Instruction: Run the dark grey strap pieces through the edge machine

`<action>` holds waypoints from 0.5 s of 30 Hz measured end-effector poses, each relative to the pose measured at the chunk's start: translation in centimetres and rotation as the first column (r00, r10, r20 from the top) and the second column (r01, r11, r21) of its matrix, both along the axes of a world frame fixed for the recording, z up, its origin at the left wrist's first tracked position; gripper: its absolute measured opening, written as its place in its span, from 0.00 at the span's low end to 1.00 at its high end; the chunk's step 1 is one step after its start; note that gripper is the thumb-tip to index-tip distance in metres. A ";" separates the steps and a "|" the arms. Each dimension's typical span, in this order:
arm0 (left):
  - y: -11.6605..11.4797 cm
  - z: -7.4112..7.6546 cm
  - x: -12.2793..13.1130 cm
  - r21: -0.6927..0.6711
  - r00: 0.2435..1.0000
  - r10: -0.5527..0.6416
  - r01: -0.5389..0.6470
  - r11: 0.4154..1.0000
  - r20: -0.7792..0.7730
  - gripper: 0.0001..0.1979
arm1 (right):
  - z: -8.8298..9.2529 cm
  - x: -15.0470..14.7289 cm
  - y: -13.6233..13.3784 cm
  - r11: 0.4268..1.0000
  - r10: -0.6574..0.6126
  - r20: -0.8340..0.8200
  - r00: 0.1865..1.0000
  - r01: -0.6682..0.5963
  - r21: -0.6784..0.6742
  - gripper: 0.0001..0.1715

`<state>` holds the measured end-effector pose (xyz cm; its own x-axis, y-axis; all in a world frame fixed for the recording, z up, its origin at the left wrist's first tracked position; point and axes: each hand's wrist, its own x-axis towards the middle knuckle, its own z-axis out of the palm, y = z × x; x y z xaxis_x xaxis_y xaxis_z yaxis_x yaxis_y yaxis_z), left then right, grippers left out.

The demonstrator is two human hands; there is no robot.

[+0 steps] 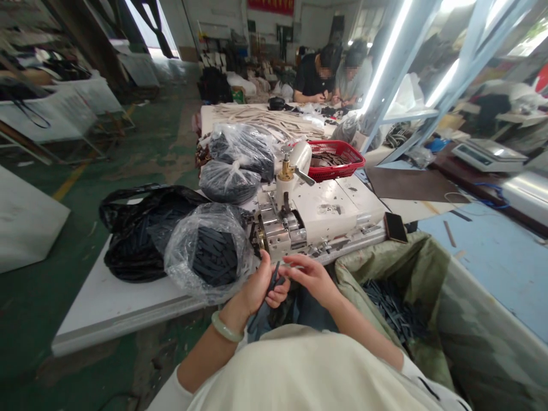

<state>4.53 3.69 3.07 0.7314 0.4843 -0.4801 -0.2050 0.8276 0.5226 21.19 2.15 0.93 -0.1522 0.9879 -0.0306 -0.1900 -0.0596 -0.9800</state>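
Observation:
My left hand [266, 285] is closed around a few dark strips [273, 278], palm turned up, with a pale bangle [226, 327] on its wrist. Just to its right, my right hand [311, 277] has its fingers stretched toward the strips. Its fingertips are close to them; whether they touch I cannot tell. Beyond both hands stands a white machine [327, 214] with metal rollers and a brass-coloured post. Left of the hands, a clear plastic bag [180, 260] gapes with many similar dark strips [215, 257] inside.
A black plastic bag [128, 251] and tied clear bags [230, 182] crowd the table's left. Behind the machine sits a red basket [342, 168] holding brown pieces. A phone [395, 228] lies at right, above a green cloth sack [428, 262] of strips. Two people work farther back.

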 end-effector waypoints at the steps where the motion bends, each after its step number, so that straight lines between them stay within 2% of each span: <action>1: -0.2 0.0 0.2 -0.025 1.000 0.005 -0.006 1.000 -0.029 0.39 | 0.7 -1.5 0.5 0.996 0.066 0.044 0.997 -0.069 0.065 0.11; 2: -0.4 0.1 0.2 -0.047 0.998 0.013 -0.016 0.999 -0.057 0.38 | 1.1 -2.7 0.9 0.989 0.115 0.054 0.992 -0.119 0.091 0.08; 4: -0.8 0.1 -0.2 -0.055 0.995 0.035 -0.041 0.998 -0.091 0.38 | 1.1 -4.0 1.4 0.990 0.133 -0.028 0.991 -0.132 0.038 0.07; 5: -1.0 0.1 -0.6 -0.035 0.994 0.048 -0.052 0.998 -0.096 0.38 | 0.9 -4.2 1.6 0.995 0.089 -0.102 0.991 -0.092 -0.029 0.08; 7: -1.3 0.2 -1.6 0.036 0.994 0.056 -0.053 0.998 -0.095 0.36 | 0.2 -4.1 2.1 0.979 -0.084 -0.254 0.964 0.033 -0.200 0.10; 9: -1.5 0.2 -2.7 0.110 0.991 0.061 -0.048 0.993 -0.122 0.30 | -0.3 -3.3 2.8 0.933 -0.247 -0.388 0.888 0.110 -0.342 0.12; 10: -1.6 0.2 -3.2 0.138 0.987 0.075 -0.054 0.989 -0.146 0.28 | -0.4 -2.8 3.1 0.921 -0.281 -0.449 0.848 0.108 -0.374 0.13; 12: -1.7 0.4 -3.7 0.175 0.974 0.135 -0.104 0.979 -0.180 0.25 | -0.2 -1.9 3.5 0.931 -0.260 -0.548 0.795 0.054 -0.362 0.14; 15: -1.5 0.9 -3.6 0.193 0.970 0.174 -0.140 0.971 -0.171 0.26 | 0.4 -1.1 3.2 0.966 -0.137 -0.617 0.775 -0.035 -0.258 0.13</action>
